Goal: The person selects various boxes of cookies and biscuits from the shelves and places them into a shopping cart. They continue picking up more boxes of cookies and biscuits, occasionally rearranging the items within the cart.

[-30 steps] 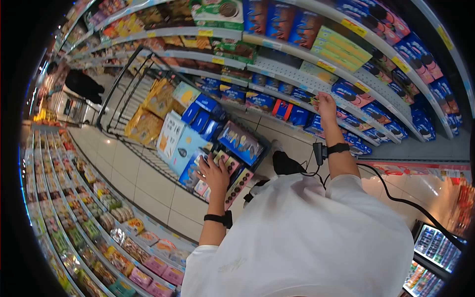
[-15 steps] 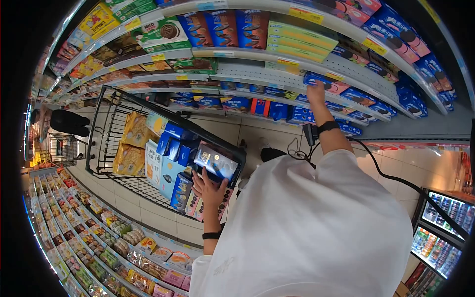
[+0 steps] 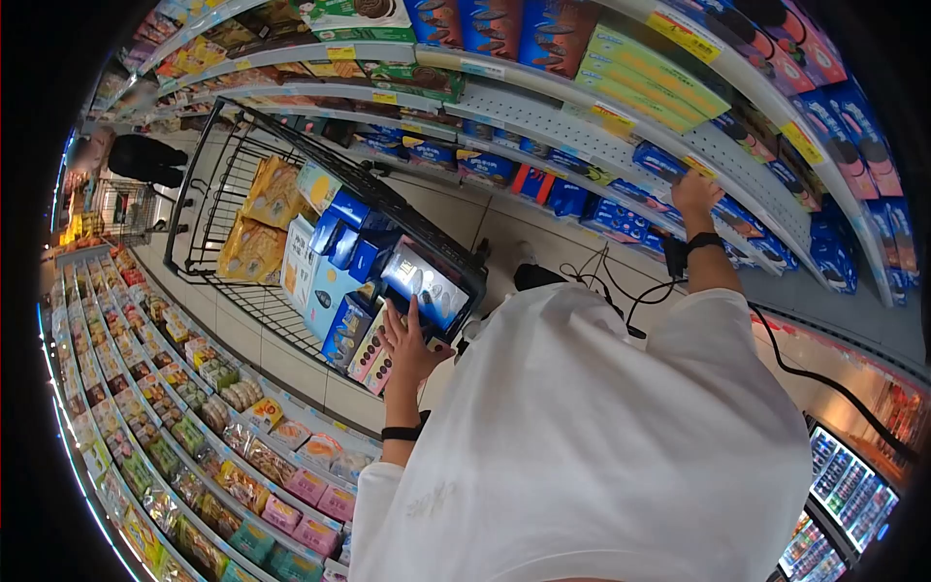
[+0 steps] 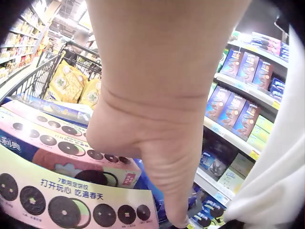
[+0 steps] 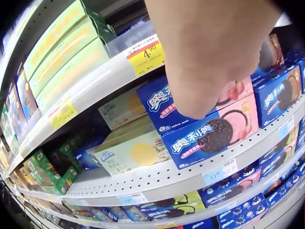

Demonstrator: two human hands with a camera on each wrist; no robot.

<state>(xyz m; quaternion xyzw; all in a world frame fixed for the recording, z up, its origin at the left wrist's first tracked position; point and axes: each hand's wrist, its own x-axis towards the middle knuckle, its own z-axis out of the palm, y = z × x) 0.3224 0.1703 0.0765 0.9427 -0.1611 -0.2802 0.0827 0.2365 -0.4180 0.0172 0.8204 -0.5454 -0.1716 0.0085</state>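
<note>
While the left hand (image 3: 407, 341) lies flat-fingered on a cookie box (image 3: 423, 283) in the cart (image 3: 199, 194), the right hand (image 3: 694, 194) meets a shelf box (image 5: 209, 126) just under its fingertips, grip unclear; light, stiff cardboard, probably best pinched by its edges.

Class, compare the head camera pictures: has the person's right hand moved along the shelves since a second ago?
Yes. The right hand has shifted rightward along the shelf, away from the green boxes, and now reaches the pink-and-blue cookie boxes.

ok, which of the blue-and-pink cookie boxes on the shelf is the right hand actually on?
The right hand touches the upper box of the stacked pair, directly under the 4.90 price tag; the lower box lies free beneath it.
</note>
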